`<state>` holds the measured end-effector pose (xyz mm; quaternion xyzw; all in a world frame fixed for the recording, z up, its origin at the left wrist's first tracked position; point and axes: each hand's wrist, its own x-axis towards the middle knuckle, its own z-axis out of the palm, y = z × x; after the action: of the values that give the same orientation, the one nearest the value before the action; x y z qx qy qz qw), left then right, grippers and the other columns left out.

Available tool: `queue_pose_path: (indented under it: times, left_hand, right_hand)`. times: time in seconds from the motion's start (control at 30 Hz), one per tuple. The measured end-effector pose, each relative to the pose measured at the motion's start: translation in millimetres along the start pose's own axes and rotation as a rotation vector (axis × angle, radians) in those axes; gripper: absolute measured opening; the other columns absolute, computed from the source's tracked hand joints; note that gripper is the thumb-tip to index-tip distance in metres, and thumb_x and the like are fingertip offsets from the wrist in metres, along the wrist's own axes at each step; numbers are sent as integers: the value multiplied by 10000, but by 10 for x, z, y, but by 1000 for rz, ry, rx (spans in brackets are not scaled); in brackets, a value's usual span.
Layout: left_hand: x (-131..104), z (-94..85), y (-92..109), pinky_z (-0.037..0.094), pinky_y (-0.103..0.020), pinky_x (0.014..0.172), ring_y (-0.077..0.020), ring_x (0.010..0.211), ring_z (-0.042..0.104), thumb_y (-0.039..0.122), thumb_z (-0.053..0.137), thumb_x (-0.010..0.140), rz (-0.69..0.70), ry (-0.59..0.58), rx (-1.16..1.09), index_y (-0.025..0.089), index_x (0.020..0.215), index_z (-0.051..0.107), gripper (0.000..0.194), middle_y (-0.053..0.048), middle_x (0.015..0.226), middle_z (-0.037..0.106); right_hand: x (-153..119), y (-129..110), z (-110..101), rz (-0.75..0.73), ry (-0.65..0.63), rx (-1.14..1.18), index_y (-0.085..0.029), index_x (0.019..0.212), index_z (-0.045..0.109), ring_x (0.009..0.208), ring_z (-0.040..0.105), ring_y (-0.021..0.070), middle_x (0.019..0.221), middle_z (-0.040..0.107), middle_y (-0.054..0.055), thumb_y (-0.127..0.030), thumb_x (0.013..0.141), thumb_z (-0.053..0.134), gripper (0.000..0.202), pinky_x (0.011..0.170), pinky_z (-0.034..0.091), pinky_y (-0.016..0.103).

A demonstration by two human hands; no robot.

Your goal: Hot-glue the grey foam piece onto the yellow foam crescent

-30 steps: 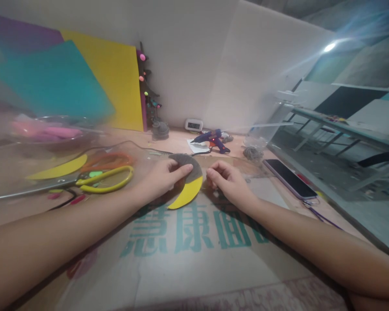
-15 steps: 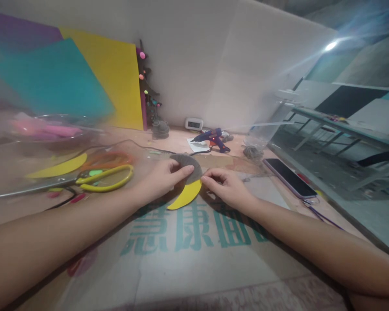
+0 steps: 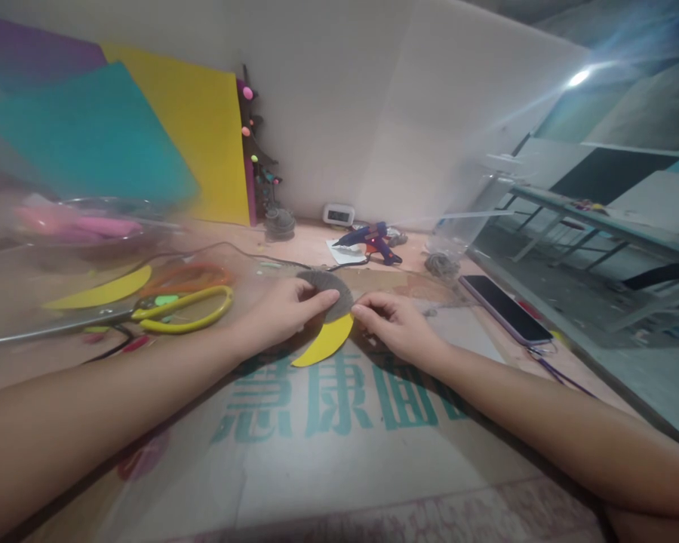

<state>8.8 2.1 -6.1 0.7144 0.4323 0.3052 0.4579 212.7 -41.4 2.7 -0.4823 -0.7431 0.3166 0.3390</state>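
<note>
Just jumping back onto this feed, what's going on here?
A person's left hand holds a crescent, its far part covered in grey and its near, pointed end plain yellow. The right hand has its fingertips pinched together at the crescent's right edge; whether they grip anything is too small to tell. A glue gun sits behind the hands. Scissors and another yellow crescent lie to the left, a phone to the right.

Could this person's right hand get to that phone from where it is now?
Probably yes. The phone lies face up to the right of the right hand, and nothing tall seems to stand between them. Its fingertips are at the crescent's edge, so they'd likely leave that first.
</note>
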Motion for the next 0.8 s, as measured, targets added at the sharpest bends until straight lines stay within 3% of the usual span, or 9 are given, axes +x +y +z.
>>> queue_pose_path:
  times: [0.23,0.4,0.5,0.6,0.8]
  left_hand:
    - [-7,13,21,256,-213,374,-89,393,417,574,558,824,-17,32,-5,171,607,537,458,27,482,491]
    - [4,7,13,279,-205,390,-87,425,435,572,570,813,-20,65,-27,169,602,530,456,19,516,509]
    - [19,11,-19,264,-209,381,-86,410,420,607,567,808,-39,68,-63,173,606,522,481,23,513,501]
    - [25,12,-30,261,-210,380,-85,402,413,620,572,808,-44,71,-82,176,602,510,494,28,500,488]
    - [31,-3,-8,249,-204,369,-82,380,405,568,563,842,-56,86,-100,177,602,510,461,34,466,467]
  right_hand:
    - [17,-13,-27,-24,25,-62,-192,620,483,552,467,116,576,494,-18,-440,975,401,441,552,372,248]
    - [26,19,-15,19,75,-21,-194,696,513,550,487,117,590,503,-28,-470,960,432,391,545,381,246]
    - [25,17,-14,41,173,54,-210,761,486,511,479,105,578,509,-57,-440,912,536,279,512,377,230]
    - [17,-10,-28,23,244,-16,-209,684,466,513,480,101,551,512,-51,-380,915,533,295,526,380,227]
    - [17,4,-41,-50,193,-99,-189,668,550,567,525,107,599,574,-22,-347,949,477,330,577,418,235]
